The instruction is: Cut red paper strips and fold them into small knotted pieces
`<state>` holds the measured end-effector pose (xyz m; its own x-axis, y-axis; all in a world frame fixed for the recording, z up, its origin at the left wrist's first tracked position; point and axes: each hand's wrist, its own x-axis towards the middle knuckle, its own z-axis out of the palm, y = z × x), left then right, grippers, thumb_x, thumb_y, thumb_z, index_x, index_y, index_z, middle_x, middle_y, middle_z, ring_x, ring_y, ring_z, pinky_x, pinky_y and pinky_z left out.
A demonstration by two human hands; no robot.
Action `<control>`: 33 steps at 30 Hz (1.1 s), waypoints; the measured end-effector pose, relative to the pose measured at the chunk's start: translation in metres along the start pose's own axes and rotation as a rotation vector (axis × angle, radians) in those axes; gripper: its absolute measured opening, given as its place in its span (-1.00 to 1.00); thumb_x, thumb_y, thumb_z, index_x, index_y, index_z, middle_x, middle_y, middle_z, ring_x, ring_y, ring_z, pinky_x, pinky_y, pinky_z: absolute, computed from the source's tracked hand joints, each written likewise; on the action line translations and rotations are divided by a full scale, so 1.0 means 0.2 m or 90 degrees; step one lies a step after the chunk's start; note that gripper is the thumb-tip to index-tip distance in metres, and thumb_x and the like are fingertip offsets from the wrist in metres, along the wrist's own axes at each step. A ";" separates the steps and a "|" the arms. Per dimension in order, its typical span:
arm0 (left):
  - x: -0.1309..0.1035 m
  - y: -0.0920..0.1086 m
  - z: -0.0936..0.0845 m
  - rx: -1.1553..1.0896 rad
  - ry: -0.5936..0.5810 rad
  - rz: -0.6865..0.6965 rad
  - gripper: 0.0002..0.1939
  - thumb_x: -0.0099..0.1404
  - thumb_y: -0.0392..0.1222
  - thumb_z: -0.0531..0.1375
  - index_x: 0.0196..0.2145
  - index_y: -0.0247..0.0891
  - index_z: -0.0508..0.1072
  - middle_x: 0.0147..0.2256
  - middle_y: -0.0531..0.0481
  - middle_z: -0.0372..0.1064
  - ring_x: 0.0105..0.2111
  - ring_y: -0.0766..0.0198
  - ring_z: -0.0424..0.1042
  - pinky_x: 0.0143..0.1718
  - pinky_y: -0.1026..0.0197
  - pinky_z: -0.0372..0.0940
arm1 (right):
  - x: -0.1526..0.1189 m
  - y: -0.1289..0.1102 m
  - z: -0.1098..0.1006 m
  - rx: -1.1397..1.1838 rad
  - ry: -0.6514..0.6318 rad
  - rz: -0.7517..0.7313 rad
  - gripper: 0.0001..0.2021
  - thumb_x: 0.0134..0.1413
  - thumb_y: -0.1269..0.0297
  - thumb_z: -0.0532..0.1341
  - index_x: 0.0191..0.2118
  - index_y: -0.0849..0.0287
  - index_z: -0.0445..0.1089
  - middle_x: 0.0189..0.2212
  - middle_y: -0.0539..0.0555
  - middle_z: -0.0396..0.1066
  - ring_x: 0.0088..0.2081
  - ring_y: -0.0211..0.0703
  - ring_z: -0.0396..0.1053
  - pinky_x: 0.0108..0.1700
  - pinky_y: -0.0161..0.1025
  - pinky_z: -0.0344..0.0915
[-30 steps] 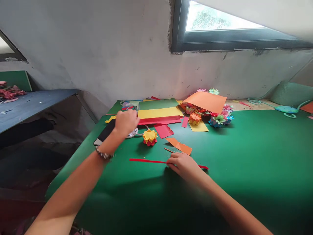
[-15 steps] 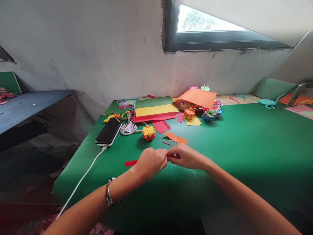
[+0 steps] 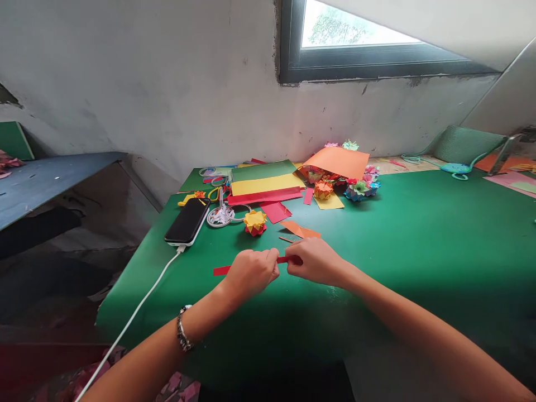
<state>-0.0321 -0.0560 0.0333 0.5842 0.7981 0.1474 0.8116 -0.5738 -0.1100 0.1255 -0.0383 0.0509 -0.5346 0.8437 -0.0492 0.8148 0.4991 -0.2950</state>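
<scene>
A narrow red paper strip (image 3: 221, 271) runs through both of my hands, above the green tabletop (image 3: 402, 240). My left hand (image 3: 253, 271) is closed around its middle, with one end sticking out to the left. Fingers pinched, my right hand (image 3: 312, 261) grips the strip's right part; a short red stretch shows between the two hands. Just beyond my right hand lie a folded orange paper piece (image 3: 300, 229) and a thin brownish stick (image 3: 286, 239). Past my left hand stands a small yellow and red folded-paper ball (image 3: 255, 223).
A phone (image 3: 188, 221) with a white charging cable (image 3: 125, 329) lies at left, beside a tape roll (image 3: 219, 217) and yellow-handled scissors (image 3: 214, 195). Coloured paper sheets (image 3: 268, 181) and paper flowers (image 3: 362, 188) are at the back. A green woven bag (image 3: 467, 146) sits far right.
My hands have drawn slightly apart, so a short length of the red strip now shows between them. The view has shifted a little.
</scene>
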 end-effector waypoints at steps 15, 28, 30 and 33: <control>-0.20 -0.31 -0.02 0.050 -0.096 -0.192 -0.78 0.23 -0.31 -0.13 -0.41 -0.25 0.28 -0.58 0.00 0.36 -0.59 0.27 0.36 -0.64 0.29 -0.16 | -0.07 0.29 -0.09 0.192 -0.084 0.051 -0.82 -0.22 0.41 -0.02 -0.65 0.22 0.28 -0.73 -0.09 0.10 -0.66 -0.41 -0.01 -0.57 -0.37 -0.04; -0.15 -0.08 0.13 -0.955 -0.027 -0.239 -0.66 0.10 0.13 -0.01 -0.48 -0.24 0.14 -0.68 0.23 -0.08 -0.68 0.47 -0.11 -0.67 0.38 -0.13 | 0.07 0.00 0.22 0.643 0.113 -0.021 -0.65 -0.10 0.12 0.14 -0.18 0.23 0.26 -0.55 -0.05 0.23 -0.62 -0.39 0.14 -0.57 -0.37 0.17; -0.13 -0.06 0.15 -1.081 -0.058 -0.273 -0.61 0.03 0.18 0.05 -0.53 -0.23 0.10 -0.73 0.27 -0.12 -0.72 0.51 -0.18 -0.70 0.38 -0.21 | 0.09 -0.05 0.25 0.621 0.321 -0.015 -0.64 -0.05 0.17 0.12 -0.10 0.18 0.18 -0.49 -0.03 0.24 -0.57 -0.35 0.19 -0.53 -0.34 0.22; -0.12 -0.07 0.14 -1.191 -0.093 -0.324 -0.59 -0.03 0.17 0.11 -0.56 -0.23 0.07 -0.76 0.30 -0.17 -0.75 0.54 -0.27 -0.71 0.38 -0.29 | 0.08 -0.05 0.25 0.342 0.670 -0.038 -0.62 0.00 0.30 0.10 -0.01 0.10 0.10 -0.31 0.07 0.26 -0.33 -0.22 0.28 -0.32 -0.24 0.27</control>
<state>-0.0574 -0.0626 0.0047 0.4064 0.8765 -0.2579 -0.0876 0.3183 0.9439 0.0972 -0.0405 0.0052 0.0848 0.6948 0.7141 0.4616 0.6078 -0.6462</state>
